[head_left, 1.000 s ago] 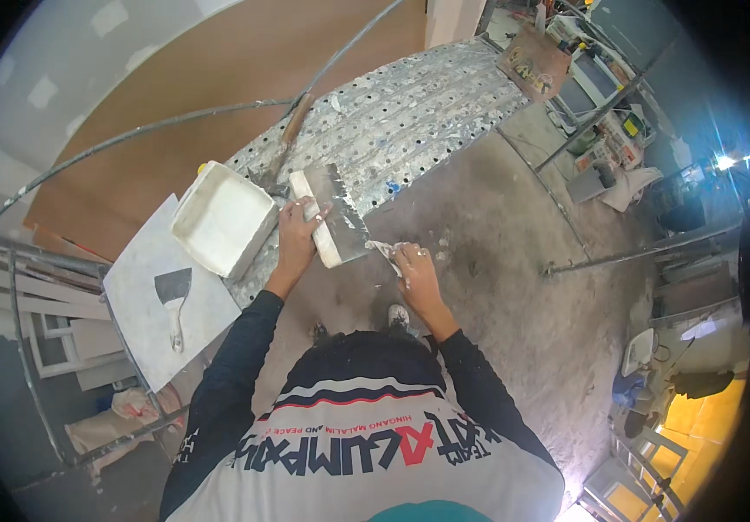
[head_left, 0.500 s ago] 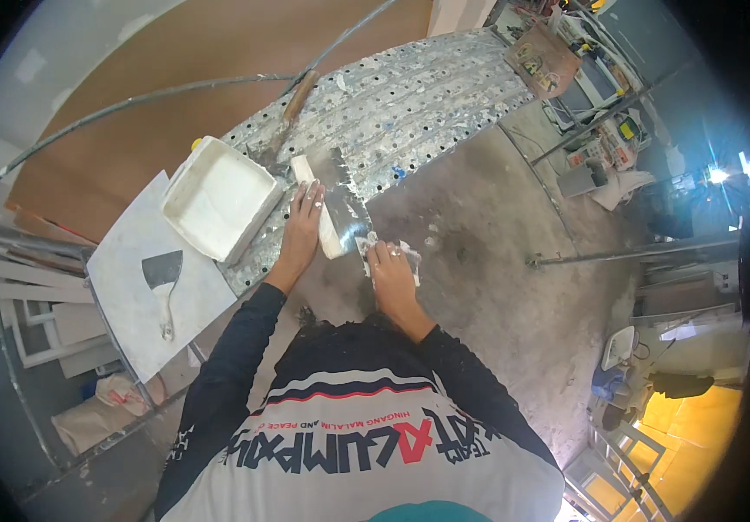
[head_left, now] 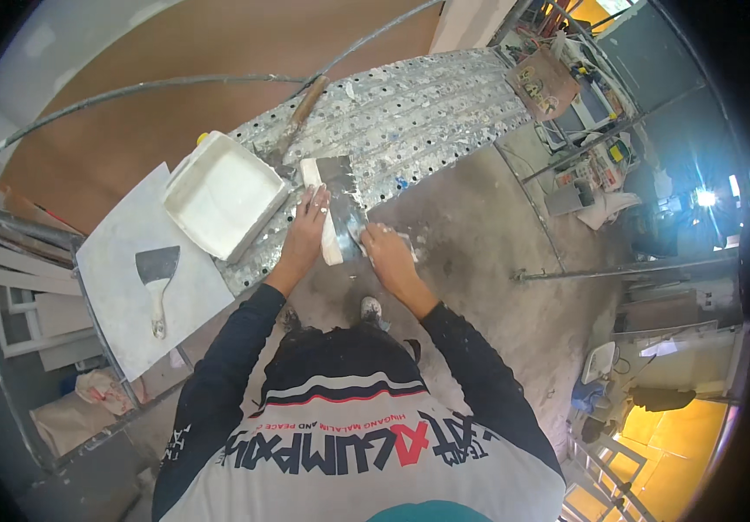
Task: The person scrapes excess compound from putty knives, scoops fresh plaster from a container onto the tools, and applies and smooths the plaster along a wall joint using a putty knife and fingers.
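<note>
My left hand (head_left: 308, 228) is wrapped round the white back of a wide filling knife (head_left: 338, 178), whose grey metal blade points to the right. My right hand (head_left: 387, 257) is closed on a small scraper, mostly hidden by the fingers, with its thin edge against the wide blade. A little white paste shows beside that hand. Left of my hands stands a square white tub (head_left: 223, 190) with white paste inside. Beside the tub, a putty knife (head_left: 157, 283) with a dark blade and pale handle lies on a white board (head_left: 114, 270).
The tub sits at the near end of a perforated, paste-spattered metal plank (head_left: 427, 96). A wooden-handled tool (head_left: 305, 109) lies on it. Metal bars (head_left: 584, 271) cross at the right and left. An open carton (head_left: 542, 83) stands at the plank's far end. Below is the stained floor (head_left: 488, 235).
My right hand has turned and shifted slightly left against the wide blade; less paste shows round it. The view has tilted a little, and a shoe now shows below my hands.
</note>
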### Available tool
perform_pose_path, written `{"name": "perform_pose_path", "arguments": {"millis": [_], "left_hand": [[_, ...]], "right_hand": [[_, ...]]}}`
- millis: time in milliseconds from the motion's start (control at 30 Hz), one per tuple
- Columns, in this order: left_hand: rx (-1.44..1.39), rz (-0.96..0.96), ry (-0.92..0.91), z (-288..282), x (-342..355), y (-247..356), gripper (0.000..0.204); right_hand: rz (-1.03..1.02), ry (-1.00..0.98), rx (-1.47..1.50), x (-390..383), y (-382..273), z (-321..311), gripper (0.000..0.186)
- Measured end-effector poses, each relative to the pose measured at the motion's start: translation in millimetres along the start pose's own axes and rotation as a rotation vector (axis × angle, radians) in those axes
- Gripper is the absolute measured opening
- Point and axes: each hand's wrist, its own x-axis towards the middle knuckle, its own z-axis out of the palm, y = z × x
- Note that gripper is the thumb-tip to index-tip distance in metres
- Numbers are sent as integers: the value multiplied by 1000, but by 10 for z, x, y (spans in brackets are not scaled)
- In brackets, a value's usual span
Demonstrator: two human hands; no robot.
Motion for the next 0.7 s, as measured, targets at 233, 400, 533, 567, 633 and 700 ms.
{"name": "perform_pose_path", "arguments": {"millis": [233,400,533,567,633,700], "left_hand": [[-8,19,-13,-37,-3,-42,61],[-55,94,-63,-181,-275,5,62],[-4,142,-104,-270,-332,-28,61],[-8,171,-134,-320,-309,-21,60],[-18,201,-165,-344,-285,-23,58],[18,222,-155,-322,-309,-53,58]], "right_hand": [[60,178,-36,516,92,115,16],[92,165,23,-112,-295,64,13],[171,95,65,-234,-491,246,23],[177,141,33,-204,-458,297,24],[166,132,2,-91,-320,413,23],[156,120,-30,78,-171,397,22]]}}
